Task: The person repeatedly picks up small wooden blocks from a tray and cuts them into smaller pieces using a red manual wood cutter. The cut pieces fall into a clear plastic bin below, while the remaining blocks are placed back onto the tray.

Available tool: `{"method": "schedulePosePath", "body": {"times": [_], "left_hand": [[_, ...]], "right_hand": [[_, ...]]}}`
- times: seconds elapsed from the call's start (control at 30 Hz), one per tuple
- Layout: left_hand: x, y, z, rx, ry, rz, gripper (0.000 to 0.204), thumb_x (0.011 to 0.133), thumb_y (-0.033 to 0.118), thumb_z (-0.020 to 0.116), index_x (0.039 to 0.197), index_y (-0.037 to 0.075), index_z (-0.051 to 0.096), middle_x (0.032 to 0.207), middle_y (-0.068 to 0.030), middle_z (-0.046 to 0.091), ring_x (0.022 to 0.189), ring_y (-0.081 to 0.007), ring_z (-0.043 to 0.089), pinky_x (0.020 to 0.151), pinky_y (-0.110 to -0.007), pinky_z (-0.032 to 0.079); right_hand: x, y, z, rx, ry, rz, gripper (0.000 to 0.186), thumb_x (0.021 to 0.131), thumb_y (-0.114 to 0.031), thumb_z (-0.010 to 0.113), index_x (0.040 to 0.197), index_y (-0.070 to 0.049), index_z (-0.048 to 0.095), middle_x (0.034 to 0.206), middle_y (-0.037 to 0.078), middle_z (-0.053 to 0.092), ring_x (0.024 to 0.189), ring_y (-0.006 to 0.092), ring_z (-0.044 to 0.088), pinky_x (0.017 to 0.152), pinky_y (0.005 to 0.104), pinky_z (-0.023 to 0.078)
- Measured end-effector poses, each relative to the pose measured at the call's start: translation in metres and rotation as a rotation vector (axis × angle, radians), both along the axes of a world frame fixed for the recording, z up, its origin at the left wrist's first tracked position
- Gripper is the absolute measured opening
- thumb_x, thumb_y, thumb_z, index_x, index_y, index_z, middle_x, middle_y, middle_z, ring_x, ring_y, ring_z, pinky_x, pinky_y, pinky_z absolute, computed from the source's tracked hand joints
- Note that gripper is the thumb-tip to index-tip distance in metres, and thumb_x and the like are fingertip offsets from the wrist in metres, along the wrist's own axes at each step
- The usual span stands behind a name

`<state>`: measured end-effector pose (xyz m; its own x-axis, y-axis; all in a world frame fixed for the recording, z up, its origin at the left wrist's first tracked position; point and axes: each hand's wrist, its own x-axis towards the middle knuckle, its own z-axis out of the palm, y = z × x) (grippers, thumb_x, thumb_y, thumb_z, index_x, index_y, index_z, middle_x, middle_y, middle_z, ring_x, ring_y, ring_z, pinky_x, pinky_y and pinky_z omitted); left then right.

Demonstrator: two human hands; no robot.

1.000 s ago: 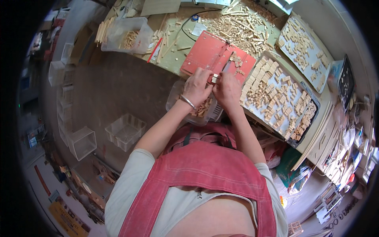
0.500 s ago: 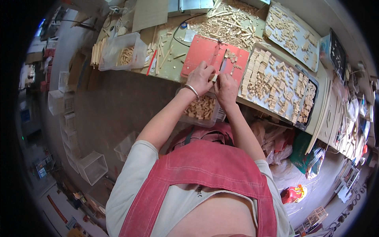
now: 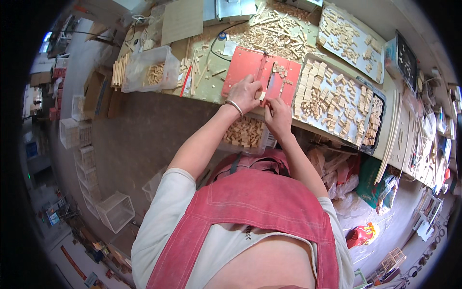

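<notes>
My left hand (image 3: pixel 244 95), with a metal bangle on its wrist, rests over the near part of a red plate (image 3: pixel 245 62). Its fingers are closed on a small pale wooden block (image 3: pixel 260 95). Just right of it, at the plate's near edge, my right hand (image 3: pixel 278 115) has thumb and fingers drawn together; whatever they may hold is too small to make out. Small wood offcuts (image 3: pixel 280 72) lie beside the slot in the plate. Below my hands, a clear plastic bin (image 3: pixel 260 149) holds many wooden blocks (image 3: pixel 243 132).
Right of the plate, a tray (image 3: pixel 308 118) carries rows of wooden blocks. Another block-covered board (image 3: pixel 378 72) lies behind it. Wood scraps (image 3: pixel 274 33) are heaped at the back. On the left stand a clear tub (image 3: pixel 139 72) and a red pencil-like stick (image 3: pixel 186 81).
My right hand has drawn back slightly toward me, opening a gap from my left hand. The left hand stays nearly in place with the block. The whole view has shifted a little.
</notes>
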<state>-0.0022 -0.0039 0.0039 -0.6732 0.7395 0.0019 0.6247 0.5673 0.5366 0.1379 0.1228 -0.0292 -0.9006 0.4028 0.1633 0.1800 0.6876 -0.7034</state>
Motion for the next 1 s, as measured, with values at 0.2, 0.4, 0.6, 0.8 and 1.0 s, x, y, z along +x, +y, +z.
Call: {"method": "schedulePosePath", "body": {"times": [0.2, 0.4, 0.6, 0.8, 1.0], "left_hand": [[-0.014, 0.009, -0.003, -0.038, -0.019, -0.005, 0.027, 0.074, 0.016, 0.082, 0.097, 0.012, 0.069, 0.101, -0.0099, 0.061, 0.092, -0.0353, 0.069, 0.08, -0.049, 0.058], [-0.03, 0.025, 0.001, -0.071, -0.049, 0.013, 0.026, 0.075, 0.016, 0.083, 0.097, 0.012, 0.069, 0.101, -0.0096, 0.061, 0.093, -0.0351, 0.069, 0.081, -0.049, 0.058], [-0.043, 0.038, 0.003, -0.075, -0.062, 0.027, 0.024, 0.076, 0.017, 0.081, 0.097, 0.013, 0.07, 0.102, -0.0099, 0.062, 0.094, -0.0356, 0.07, 0.083, -0.05, 0.058], [-0.061, 0.05, -0.004, -0.101, -0.04, 0.023, 0.035, 0.072, 0.022, 0.087, 0.104, 0.018, 0.074, 0.112, -0.0088, 0.064, 0.1, -0.0357, 0.071, 0.087, -0.049, 0.06], [-0.06, 0.05, -0.007, -0.106, -0.002, 0.018, 0.033, 0.074, 0.022, 0.086, 0.104, 0.017, 0.074, 0.111, -0.0101, 0.063, 0.102, -0.0354, 0.07, 0.088, -0.05, 0.059]], "right_hand": [[0.052, 0.019, 0.019, -0.04, -0.001, -0.124, 0.019, 0.092, -0.008, 0.068, 0.11, -0.004, 0.073, 0.096, 0.014, 0.069, 0.088, 0.0354, 0.067, 0.079, 0.0449, 0.049], [0.119, 0.037, 0.02, -0.031, -0.009, -0.254, 0.017, 0.093, -0.007, 0.069, 0.109, -0.004, 0.075, 0.094, 0.014, 0.068, 0.084, 0.0326, 0.067, 0.074, 0.0434, 0.049], [0.17, 0.039, 0.023, -0.066, -0.02, -0.408, 0.016, 0.094, -0.003, 0.068, 0.109, -0.001, 0.074, 0.09, 0.013, 0.066, 0.076, 0.0282, 0.065, 0.067, 0.0402, 0.049], [0.192, 0.036, 0.022, -0.122, -0.052, -0.477, 0.017, 0.096, -0.003, 0.067, 0.11, 0.0, 0.074, 0.091, 0.012, 0.067, 0.077, 0.0237, 0.065, 0.069, 0.0361, 0.051], [0.19, 0.039, 0.026, -0.075, -0.011, -0.435, 0.017, 0.097, -0.002, 0.066, 0.111, 0.0, 0.074, 0.093, 0.013, 0.068, 0.08, 0.0252, 0.067, 0.071, 0.0362, 0.052]]}}
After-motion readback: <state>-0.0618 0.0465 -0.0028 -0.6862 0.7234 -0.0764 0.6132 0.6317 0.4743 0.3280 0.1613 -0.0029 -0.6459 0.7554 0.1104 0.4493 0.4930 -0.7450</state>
